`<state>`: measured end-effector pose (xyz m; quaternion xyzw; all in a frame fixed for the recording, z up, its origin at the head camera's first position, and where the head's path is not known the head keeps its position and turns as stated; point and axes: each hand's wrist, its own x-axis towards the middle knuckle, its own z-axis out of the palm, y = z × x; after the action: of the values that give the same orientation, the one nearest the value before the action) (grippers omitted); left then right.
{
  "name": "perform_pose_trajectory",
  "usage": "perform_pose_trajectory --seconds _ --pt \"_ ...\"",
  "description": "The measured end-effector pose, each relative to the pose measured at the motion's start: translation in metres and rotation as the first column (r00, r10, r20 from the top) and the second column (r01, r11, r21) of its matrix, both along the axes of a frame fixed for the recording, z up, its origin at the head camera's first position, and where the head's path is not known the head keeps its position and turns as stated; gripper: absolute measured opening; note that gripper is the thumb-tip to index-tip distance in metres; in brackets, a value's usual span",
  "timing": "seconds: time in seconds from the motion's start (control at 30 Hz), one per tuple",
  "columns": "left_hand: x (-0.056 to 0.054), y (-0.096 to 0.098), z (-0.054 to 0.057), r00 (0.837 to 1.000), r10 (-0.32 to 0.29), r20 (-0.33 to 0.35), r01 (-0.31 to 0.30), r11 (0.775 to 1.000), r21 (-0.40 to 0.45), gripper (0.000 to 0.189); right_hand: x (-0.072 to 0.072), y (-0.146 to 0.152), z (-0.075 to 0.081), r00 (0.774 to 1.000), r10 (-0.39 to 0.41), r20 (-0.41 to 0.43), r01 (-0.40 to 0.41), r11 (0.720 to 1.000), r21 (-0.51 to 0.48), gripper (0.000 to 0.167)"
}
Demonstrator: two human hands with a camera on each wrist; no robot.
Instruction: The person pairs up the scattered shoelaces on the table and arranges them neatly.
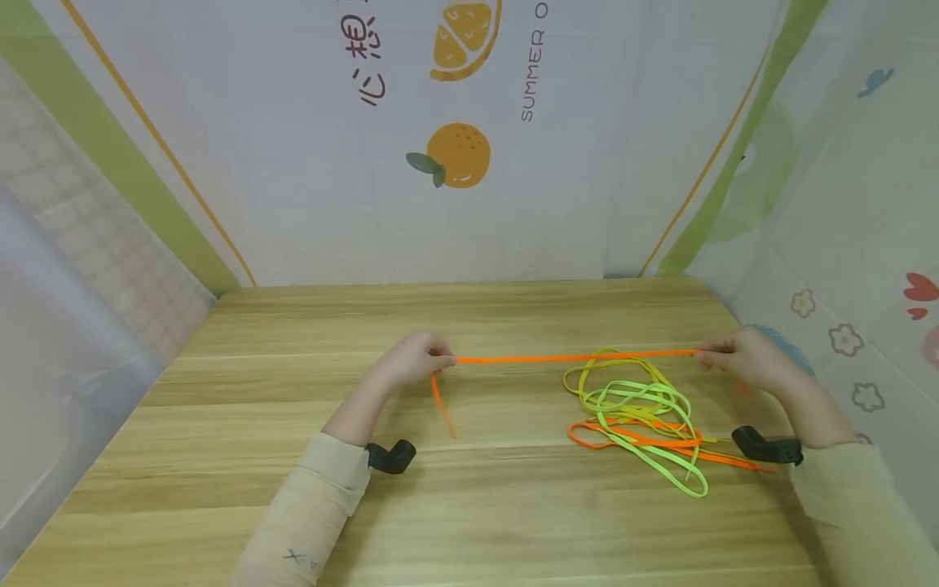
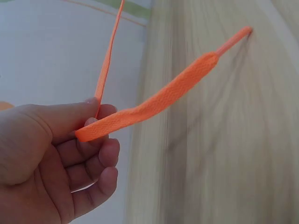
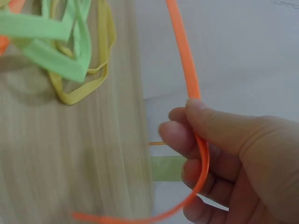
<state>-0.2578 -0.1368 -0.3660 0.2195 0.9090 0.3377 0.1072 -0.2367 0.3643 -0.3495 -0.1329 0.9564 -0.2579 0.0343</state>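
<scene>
An orange shoelace (image 1: 543, 359) is stretched level above the table between both hands. My left hand (image 1: 418, 359) pinches it between thumb and fingers, and a short tail with its tipped end (image 2: 233, 41) hangs beyond the grip. At the other side my right hand (image 1: 744, 359) pinches the lace too; its loose end curves down past the fingers in the right wrist view. Below the taut stretch, nearer the right hand, lies a loose tangle of shoelaces: light green (image 1: 685, 481), yellow (image 1: 572, 379) and another orange one (image 1: 583, 440).
The wooden table (image 1: 477, 505) runs back to a white cloth (image 1: 330, 212) printed with oranges and lettering. Patterned cloths hang on the left and right. A black wrist mount (image 1: 392, 456) sits on the left forearm, another (image 1: 766, 447) on the right.
</scene>
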Motion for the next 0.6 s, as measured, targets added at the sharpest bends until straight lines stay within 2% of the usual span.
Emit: perform_pose_trajectory --seconds 0.27,0.6 --pt "-0.007 -0.036 0.002 1.000 0.001 0.004 -0.001 0.999 -0.032 0.020 -0.008 0.004 -0.001 0.999 0.019 0.026 -0.020 1.000 0.014 0.033" --pt "-0.012 -0.074 0.008 1.000 0.027 -0.010 -0.027 0.997 -0.067 0.020 -0.018 0.000 0.003 0.999 0.034 0.032 -0.035 0.999 0.015 0.029"
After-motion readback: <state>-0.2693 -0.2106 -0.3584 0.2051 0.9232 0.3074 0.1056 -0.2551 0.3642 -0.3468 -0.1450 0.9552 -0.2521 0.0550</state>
